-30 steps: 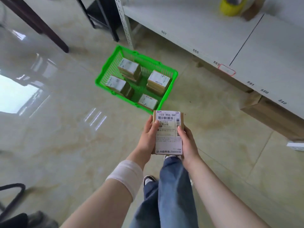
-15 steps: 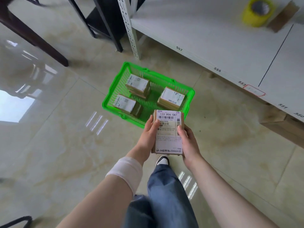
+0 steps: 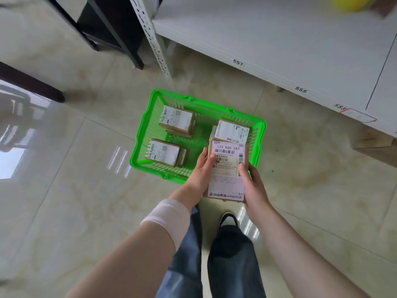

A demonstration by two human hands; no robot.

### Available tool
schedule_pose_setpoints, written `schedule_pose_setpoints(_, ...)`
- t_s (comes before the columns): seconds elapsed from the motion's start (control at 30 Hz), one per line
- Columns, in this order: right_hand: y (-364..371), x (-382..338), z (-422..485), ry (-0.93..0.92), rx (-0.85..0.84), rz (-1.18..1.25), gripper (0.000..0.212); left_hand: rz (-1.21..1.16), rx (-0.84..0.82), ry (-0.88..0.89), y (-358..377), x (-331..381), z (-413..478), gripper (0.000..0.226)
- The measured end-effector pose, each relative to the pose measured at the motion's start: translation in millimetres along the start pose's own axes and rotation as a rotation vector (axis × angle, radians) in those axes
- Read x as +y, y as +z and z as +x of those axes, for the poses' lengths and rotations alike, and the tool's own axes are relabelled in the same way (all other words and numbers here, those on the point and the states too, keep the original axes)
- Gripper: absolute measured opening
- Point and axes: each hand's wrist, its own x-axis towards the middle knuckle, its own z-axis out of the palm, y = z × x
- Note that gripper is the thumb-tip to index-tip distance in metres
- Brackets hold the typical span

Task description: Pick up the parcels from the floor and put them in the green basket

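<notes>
Standing on the pale glossy floor [image 3: 64,211], you are now closer to the white shelf [image 3: 268,39] than half a second ago; its numbered edge runs across the upper right, and the yellow tape roll [image 3: 348,3] has slid almost out of the top of the view. The green basket [image 3: 148,125] sits larger and nearer to your hands than before, on the floor just in front of the shelf's perforated upright. Inside it lie three parcels, none of them moved: one at the far left [image 3: 177,120], one at the near left [image 3: 164,152], one at the right [image 3: 233,131], each label up.

Your forearms reach in from the bottom, the left one wrapped in a pale bandage [image 3: 167,218], over your blue jeans [image 3: 232,265] and one dark shoe [image 3: 228,220].

The held parcel [image 3: 226,172], label reading "133 R06 0A7", now overlaps the basket's near right corner, where earlier it hung short of the rim; it is above the basket, not in it. Your left hand [image 3: 200,175] clasps its left edge with the thumb pressed on the label, and your right hand [image 3: 254,188] clasps the right edge the same way, fingers curled underneath out of sight. Both grips are closed on the parcel.
</notes>
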Motion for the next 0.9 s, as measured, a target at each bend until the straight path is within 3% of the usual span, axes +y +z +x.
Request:
schedule_pose_setpoints(0.17,19,30,61,-0.019,-0.005,0.037,0.041,0.105,-0.041,-0.008,-19,-4,70,0.060)
schedule_pose_setpoints(0.43,15,112,175,-0.042,0.032,0.019,0.035,0.169,-0.038,-0.026,-38,-70,194,0.056)
schedule_pose_setpoints(0.63,12,149,215,-0.058,0.004,-0.057,0.037,0.207,0.014,0.000,-47,-104,233,0.060)
schedule_pose_setpoints(0.73,7,148,222,-0.074,-0.048,-0.138,0.026,0.197,0.038,0.031,-54,-99,244,0.068)
schedule_pose_setpoints(0.9,-1,134,225,-0.065,-0.187,-0.282,0.043,0.266,-0.011,-0.011,-64,-85,250,0.041)
